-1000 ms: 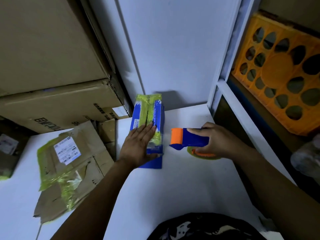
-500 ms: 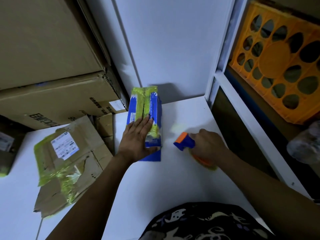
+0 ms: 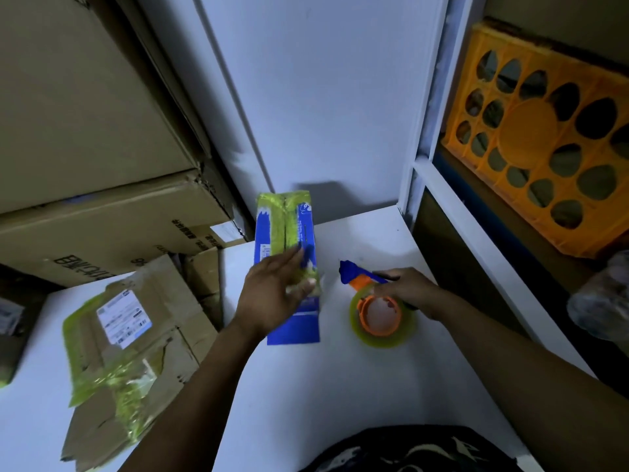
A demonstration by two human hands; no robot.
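The tape dispenser (image 3: 361,284) now lies flat on the white table (image 3: 323,386), the right hand (image 3: 406,287) gripping its hidden handle; the blurred left hand (image 3: 272,298) rests flat on the blue box (image 3: 296,325).

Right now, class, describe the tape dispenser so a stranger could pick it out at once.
Start at the white table. Right of the blue box, the tape dispenser lies in the right hand. It alone has a blue handle, orange hub and yellowish tape roll.

Blue box (image 3: 289,253), yellow-taped, on table; tape dispenser (image 3: 374,304) beside.
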